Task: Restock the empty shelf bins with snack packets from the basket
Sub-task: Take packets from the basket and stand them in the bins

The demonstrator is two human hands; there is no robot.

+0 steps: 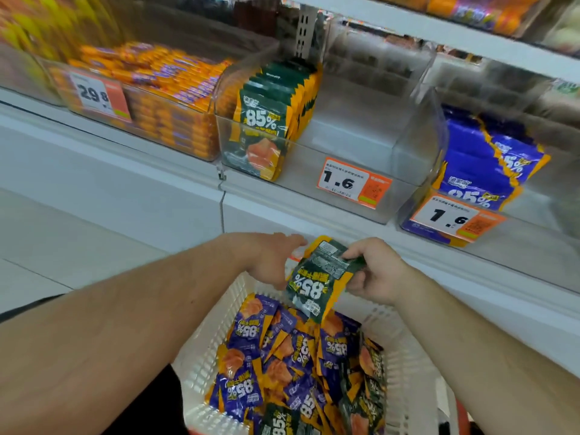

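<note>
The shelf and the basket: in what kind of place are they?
Most likely a shop aisle for snacks. Clear shelf bins carry price tags, rows of identical packets stand in them, and a white basket holds loose packets for restocking.

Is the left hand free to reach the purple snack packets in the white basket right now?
Probably yes. The left hand is open and holds nothing, hovering over the white plastic basket; the purple snack packets lie uncovered below. The green packet is held by the right hand, off to one side.

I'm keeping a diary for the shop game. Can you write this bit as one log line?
right hand: holds green packets | left hand: open beside them | above basket
</note>
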